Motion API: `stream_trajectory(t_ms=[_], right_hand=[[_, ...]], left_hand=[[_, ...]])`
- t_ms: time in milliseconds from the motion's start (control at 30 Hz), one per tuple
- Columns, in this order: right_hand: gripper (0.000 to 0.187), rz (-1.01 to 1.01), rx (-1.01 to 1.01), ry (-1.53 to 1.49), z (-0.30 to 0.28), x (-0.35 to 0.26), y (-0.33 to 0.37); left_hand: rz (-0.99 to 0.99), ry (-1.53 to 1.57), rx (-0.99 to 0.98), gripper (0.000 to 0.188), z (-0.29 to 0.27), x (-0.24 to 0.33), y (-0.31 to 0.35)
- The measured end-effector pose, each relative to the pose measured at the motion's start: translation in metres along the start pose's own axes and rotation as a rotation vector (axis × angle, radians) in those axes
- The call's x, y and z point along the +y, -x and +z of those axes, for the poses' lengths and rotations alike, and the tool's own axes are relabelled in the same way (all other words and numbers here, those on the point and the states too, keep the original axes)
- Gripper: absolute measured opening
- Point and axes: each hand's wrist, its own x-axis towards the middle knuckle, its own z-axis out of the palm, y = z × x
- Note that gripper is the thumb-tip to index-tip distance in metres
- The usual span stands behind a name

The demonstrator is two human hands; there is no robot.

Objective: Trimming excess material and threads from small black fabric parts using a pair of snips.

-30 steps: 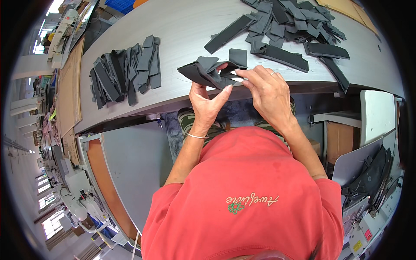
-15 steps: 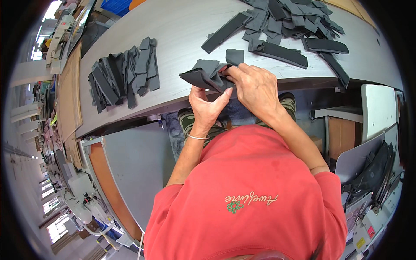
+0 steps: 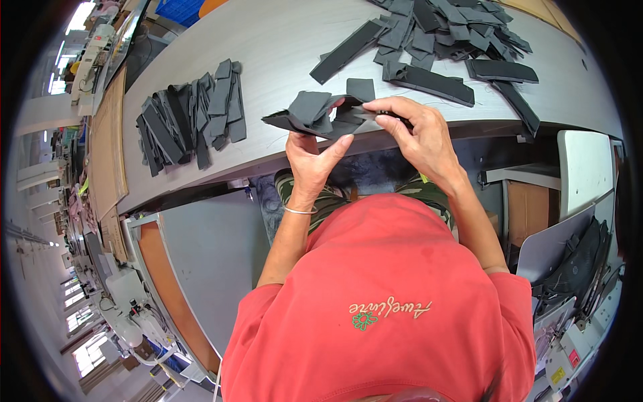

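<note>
As loose strips of dark cloth are lying around a pale worktable (image 3: 281, 43), a person in a red T-shirt (image 3: 375, 261) is holding a folded dark gray fabric piece (image 3: 309, 108) above the table's near edge. The left hand (image 3: 311, 164) is gripping the piece from below, its thumb resting against the near side and its other fingers reaching behind the folds. The right hand (image 3: 416, 130) is bringing thumb and forefinger close together at the right end of the cloth, where a small dark shape is showing between them; whether those fingers are pinching the cloth or a separate item, one cannot tell. A square flap (image 3: 360, 88) is standing up at the far side of the folds. To the left, a row of gray strips (image 3: 194, 114) is lying side by side, partly overlapping, while a heaped pile of strips (image 3: 462, 30) is spreading across the far right, with several stiffer dark bands lying nearer the person. A pale bangle (image 3: 300, 211) is circling the left wrist, and camouflage trousers (image 3: 434, 194) are showing below the table's edge. At right, a black bag (image 3: 573, 261) is resting beside a gray panel (image 3: 556, 244).
</note>
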Motion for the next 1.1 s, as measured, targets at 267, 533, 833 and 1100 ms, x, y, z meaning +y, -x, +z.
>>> stream_trajectory(t_ms=[267,533,833,1100], right_hand=[[0.023,0.072,-0.522,-0.559,-0.024,0.006,0.003],[0.029,0.033,-0.169,-0.418,-0.009,0.007,0.004],[0.021,-0.069,0.148,-0.053,-0.002,-0.001,-0.003],[0.023,-0.129,0.357,-0.03,0.001,0.005,-0.01]], left_hand=[[-0.104,0.336,-0.045,0.031,-0.009,0.0,-0.003],[-0.252,0.368,0.026,0.023,-0.005,0.006,-0.005],[-0.276,0.309,0.04,0.042,0.006,0.013,-0.002],[-0.361,0.424,-0.034,0.046,0.0,0.011,-0.002]])
